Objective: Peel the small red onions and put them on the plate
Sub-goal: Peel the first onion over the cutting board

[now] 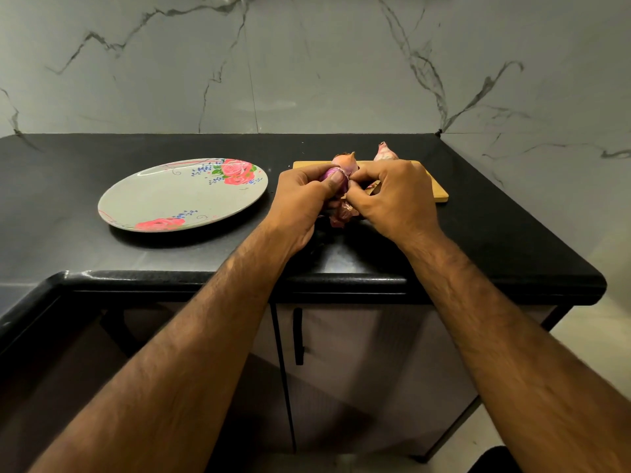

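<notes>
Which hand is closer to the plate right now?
Left. The left hand grips the onion just right of the plate; the right hand pinches that onion from farther right, over the cutting board.

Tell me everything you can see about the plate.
The plate is pale grey and glossy, painted with pink roses, green leaves and blue sprigs at its far and near rims. It lies flat on the black counter, to the left of the left hand and apart from it. It bears nothing; only the counter touches it.
</notes>
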